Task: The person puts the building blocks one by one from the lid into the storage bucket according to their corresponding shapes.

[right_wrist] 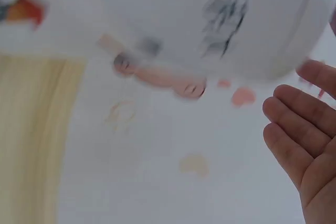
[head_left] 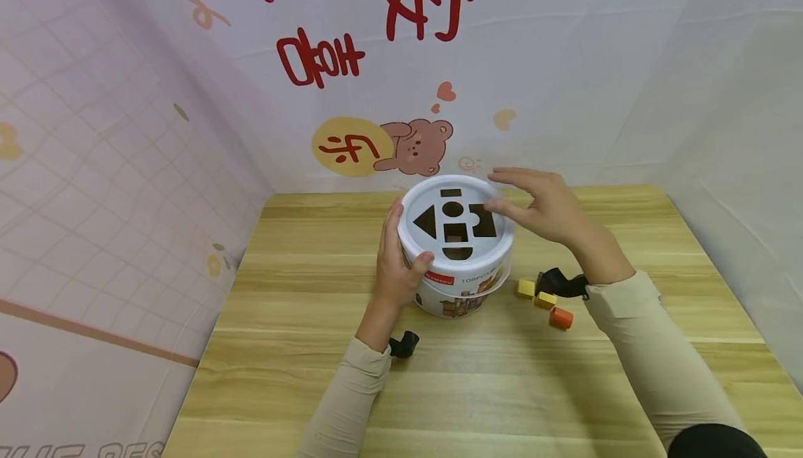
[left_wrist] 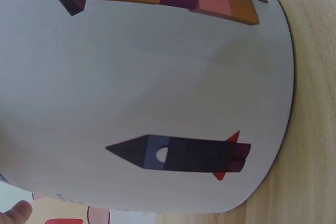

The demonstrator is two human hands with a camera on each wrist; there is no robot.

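Note:
A white bucket (head_left: 464, 298) printed with toy-block pictures stands upright on the wooden table. Its white lid (head_left: 433, 196) has several shaped holes, among them a triangle, a circle and a square. My left hand (head_left: 397, 266) grips the bucket's left side at the rim, thumb at the front and fingers along the edge. In the left wrist view, the printed wall (left_wrist: 105, 77) fills most of the frame. My right hand (head_left: 542, 203) is at the lid's right edge, its fingers extended and holding nothing; whether it touches the lid I cannot tell.
Two yellow blocks (head_left: 525, 289) and an orange-red cylinder block (head_left: 561, 318) lie right of the bucket, below my right wrist. A black wrist device (head_left: 560, 284) is beside them. Behind the table (head_left: 301, 291) hangs a white printed cloth (head_left: 564, 81).

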